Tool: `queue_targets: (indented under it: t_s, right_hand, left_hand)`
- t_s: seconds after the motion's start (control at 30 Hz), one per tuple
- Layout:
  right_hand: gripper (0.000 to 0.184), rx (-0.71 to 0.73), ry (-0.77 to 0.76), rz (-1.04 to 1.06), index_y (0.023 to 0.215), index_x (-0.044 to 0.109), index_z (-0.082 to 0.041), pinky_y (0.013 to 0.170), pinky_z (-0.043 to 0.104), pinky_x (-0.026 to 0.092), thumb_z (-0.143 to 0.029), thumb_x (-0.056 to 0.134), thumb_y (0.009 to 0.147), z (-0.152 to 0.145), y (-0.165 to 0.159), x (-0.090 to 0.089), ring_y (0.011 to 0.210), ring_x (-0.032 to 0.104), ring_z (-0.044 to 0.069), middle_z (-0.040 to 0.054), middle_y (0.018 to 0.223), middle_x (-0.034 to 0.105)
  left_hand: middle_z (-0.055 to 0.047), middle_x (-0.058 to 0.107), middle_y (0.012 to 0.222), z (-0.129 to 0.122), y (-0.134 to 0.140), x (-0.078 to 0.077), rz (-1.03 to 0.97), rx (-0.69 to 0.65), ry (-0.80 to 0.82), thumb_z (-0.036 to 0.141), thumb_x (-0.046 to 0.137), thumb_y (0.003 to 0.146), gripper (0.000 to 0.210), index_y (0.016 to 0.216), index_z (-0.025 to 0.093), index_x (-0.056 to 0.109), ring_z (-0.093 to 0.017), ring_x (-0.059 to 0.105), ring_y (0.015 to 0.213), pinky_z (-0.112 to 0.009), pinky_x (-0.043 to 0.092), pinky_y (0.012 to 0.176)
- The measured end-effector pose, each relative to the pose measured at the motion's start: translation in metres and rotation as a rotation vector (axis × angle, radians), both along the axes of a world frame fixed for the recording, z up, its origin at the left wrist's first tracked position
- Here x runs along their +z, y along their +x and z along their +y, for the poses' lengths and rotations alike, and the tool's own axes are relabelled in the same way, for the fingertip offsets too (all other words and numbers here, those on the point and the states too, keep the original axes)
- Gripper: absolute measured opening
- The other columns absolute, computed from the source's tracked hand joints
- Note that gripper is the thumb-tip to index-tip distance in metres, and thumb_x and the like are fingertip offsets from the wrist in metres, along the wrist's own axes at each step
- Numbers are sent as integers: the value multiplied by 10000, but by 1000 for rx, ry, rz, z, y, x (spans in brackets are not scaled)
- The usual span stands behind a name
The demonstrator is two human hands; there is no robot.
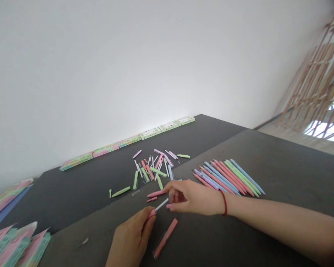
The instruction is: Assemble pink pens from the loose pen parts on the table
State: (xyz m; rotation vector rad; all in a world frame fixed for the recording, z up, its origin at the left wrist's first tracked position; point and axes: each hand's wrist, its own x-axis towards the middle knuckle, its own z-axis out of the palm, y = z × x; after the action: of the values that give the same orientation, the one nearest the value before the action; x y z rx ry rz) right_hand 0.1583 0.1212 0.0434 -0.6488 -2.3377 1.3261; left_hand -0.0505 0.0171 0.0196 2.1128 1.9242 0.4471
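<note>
My left hand [132,234] pinches a pink pen part [152,213] between thumb and fingers, with a pale white refill [162,204] sticking out of it. My right hand [193,197], a red cord round its wrist, is at the far end of the refill with fingers curled. A small pink piece [168,206] shows by its thumb tip; whether it is gripped is unclear. Under the index finger a pink pointed barrel [156,193] shows, and a short pink piece [151,199] lies beside it. Nearer me lies a pink cap-like part with a clear section [166,238].
Loose pen parts [150,172] in several colours are scattered beyond my hands. To the right, pens [228,177] lie in a row. Flat boxes [105,149] line the wall edge of the dark table [80,193]. Colourful packets [19,244] sit at lower left.
</note>
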Motion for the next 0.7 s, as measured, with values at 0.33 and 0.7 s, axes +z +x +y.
queue_targets:
  t_s: [0.33, 0.7]
  right_hand:
    - [91, -68, -88, -7, 810, 591, -149, 512, 182, 390, -224, 540, 803, 4, -2, -9, 562, 515, 86, -24, 646, 565]
    - [80, -107, -324, 130, 818, 564, -148, 513, 181, 439, -226, 551, 802, 2, -6, -9, 550, 543, 87, -20, 633, 584]
  left_hand:
    - [29, 708, 944, -2, -4, -5, 58, -30, 103, 352, 403, 909, 225, 1010, 287, 592, -137, 671, 839, -211, 496, 705]
    - [-13, 671, 810, 0, -4, -1, -15, -31, 145, 351, 514, 853, 230, 1006, 260, 660, -165, 643, 773, -241, 510, 697]
